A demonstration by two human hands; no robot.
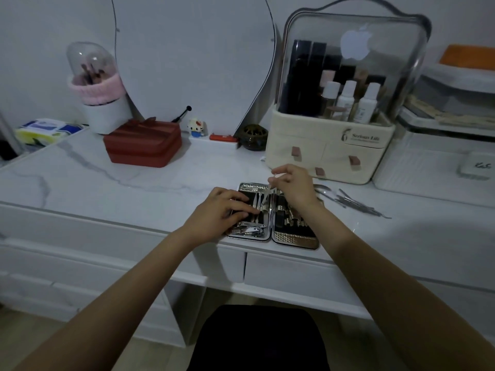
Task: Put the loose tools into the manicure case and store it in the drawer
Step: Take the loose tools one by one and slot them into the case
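An open manicure case [294,241] lies flat near the front edge of the white dressing table, both halves showing black lining and metal tools. My left hand [219,212] rests on the left half, fingers pressing on the tool slots. My right hand [293,183] hovers over the case's hinge and pinches a thin metal tool [268,192] that points down toward the left half. Several loose metal tools [353,202] lie on the table just right of the case. Two nail clippers [249,228] sit in the left half's lower part.
A cream cosmetics organiser [329,153] with a clear lid stands right behind the case. A red box [143,145] sits back left, a brush holder [99,89] beyond it. A closed drawer front [289,271] lies below the case; a black stool [257,338] is under the table.
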